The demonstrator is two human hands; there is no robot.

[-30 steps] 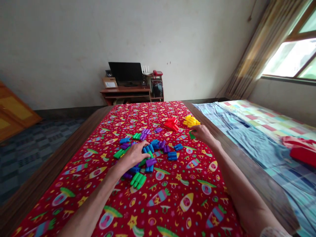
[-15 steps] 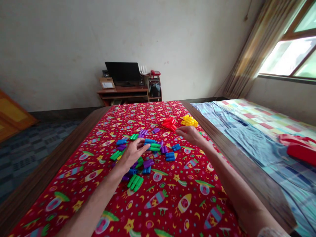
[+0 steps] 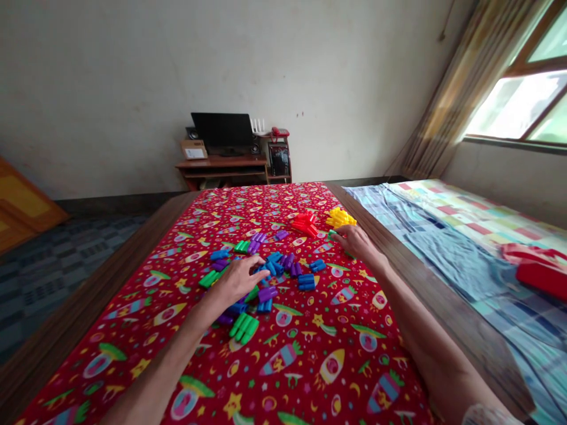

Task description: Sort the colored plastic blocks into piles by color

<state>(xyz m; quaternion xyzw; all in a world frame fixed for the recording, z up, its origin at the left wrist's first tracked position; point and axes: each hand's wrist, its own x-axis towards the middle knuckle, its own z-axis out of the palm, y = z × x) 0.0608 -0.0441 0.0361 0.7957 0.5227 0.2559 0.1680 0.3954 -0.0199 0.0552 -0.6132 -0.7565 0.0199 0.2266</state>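
Observation:
Plastic toy blocks made of joined tubes lie in a loose, mixed cluster on the red patterned cloth. My left hand point(image 3: 239, 276) hovers over the cluster with thumb and fingers apart, close beside some blue blocks point(image 3: 275, 267). My right hand point(image 3: 357, 241) is further right and is closed on a green block point(image 3: 332, 235), mostly hidden by the fingers. Just beyond it sits a pile of yellow blocks point(image 3: 340, 217), with a pile of red blocks point(image 3: 305, 224) to its left. Nearest me in the cluster is another green block point(image 3: 244, 328); a purple block point(image 3: 267, 294) lies beyond it.
The cloth point(image 3: 283, 378) covers a dark wooden table point(image 3: 443, 295). A bed point(image 3: 465, 254) with a red bag point(image 3: 540, 274) adjoins on the right. Beyond the far end stands a desk point(image 3: 225, 166) with a monitor point(image 3: 222, 133).
My right hand has moved right, away from the red pile, and a green block shows at its fingertips. The green block beside my left thumb is gone from there. My left hand has shifted slightly nearer.

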